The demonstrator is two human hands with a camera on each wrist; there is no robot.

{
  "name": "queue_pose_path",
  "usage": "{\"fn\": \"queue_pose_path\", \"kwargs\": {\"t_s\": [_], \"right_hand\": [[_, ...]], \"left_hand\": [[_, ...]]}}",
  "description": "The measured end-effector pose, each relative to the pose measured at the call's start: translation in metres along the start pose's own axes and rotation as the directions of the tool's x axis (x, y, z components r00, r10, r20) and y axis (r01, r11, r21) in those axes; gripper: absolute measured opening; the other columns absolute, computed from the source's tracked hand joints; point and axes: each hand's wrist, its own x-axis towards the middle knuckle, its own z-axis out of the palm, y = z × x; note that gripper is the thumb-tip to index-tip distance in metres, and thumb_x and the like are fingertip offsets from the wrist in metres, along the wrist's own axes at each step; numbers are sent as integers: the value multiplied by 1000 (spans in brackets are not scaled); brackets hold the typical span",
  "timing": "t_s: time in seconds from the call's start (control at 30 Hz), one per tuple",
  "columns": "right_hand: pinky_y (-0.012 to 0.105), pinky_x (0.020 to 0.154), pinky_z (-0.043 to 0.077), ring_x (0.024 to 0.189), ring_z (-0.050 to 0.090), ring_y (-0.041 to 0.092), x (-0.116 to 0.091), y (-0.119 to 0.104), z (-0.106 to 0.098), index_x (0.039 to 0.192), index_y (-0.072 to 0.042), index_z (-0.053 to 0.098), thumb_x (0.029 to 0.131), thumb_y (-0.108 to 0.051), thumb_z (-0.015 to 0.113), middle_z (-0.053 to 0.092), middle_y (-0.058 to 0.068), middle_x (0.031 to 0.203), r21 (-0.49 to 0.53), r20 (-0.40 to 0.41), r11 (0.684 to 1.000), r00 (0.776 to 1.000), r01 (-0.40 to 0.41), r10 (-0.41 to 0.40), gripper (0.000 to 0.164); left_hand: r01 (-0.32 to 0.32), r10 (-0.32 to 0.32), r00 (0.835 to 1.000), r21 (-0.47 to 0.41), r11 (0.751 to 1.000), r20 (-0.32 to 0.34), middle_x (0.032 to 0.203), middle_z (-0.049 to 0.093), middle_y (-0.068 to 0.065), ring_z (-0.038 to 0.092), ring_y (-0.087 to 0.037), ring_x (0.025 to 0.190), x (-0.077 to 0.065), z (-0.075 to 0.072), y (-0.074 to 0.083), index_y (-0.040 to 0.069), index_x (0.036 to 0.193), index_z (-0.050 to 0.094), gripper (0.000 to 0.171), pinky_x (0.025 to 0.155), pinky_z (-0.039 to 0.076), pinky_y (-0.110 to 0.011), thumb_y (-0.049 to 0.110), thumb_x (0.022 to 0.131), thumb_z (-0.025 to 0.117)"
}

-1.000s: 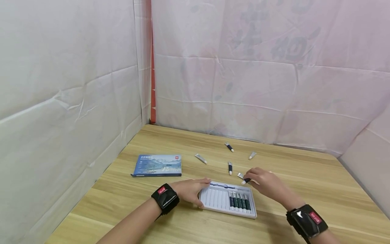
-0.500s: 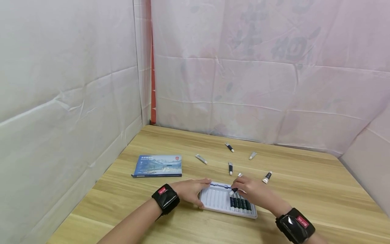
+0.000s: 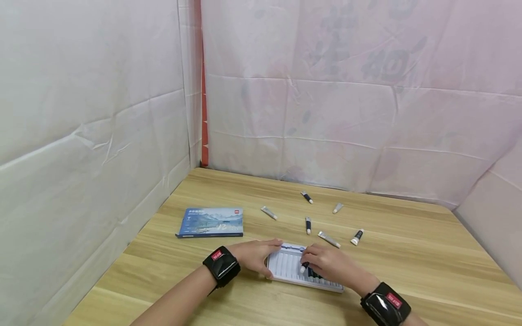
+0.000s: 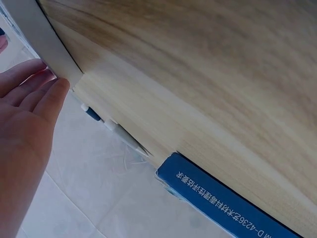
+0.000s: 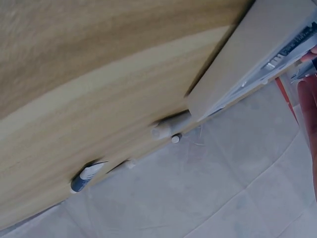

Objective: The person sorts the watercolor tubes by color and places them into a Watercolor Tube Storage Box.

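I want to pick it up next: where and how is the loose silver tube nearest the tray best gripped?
I'd pinch the silver tube across its body near the white cap, coming from above and the right. It lies flat on the table, slim and slanted, cap pointing right, so its long sides suit thumb and finger; the tray sits close on the near side.

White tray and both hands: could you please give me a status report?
Left hand gripping white tray at left. Right hand pinching dark tube at the slots; contact unclear. Nothing visibly blocking the leftmost slots.
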Motion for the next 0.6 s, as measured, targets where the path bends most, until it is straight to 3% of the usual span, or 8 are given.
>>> {"fn": "queue_pose_path", "kwargs": {"t_s": [0.37,0.6], "right_hand": [[22,77,48,88,60,11,3,-4,5,93,-12,68,66,1,74,64,-3,93,-7,7,1000,1000,30,-30,31],[23,75,49,90,59,10,1,-6,8,92,-14,67,69,1,72,63,-3,94,28,46,1000,999,-1,0,28]], "left_hand": [[-24,24,1000,-4,1000,-17,149,24,-3,21,-12,133,1,2,-2,4,142,32,85,103,23,-23,37,76,74],[-30,29,999,-9,1000,-15,149,23,-4,20,-12,133,2,2,-3,3,142,32,85,104,22,-22,36,77,73]]}}
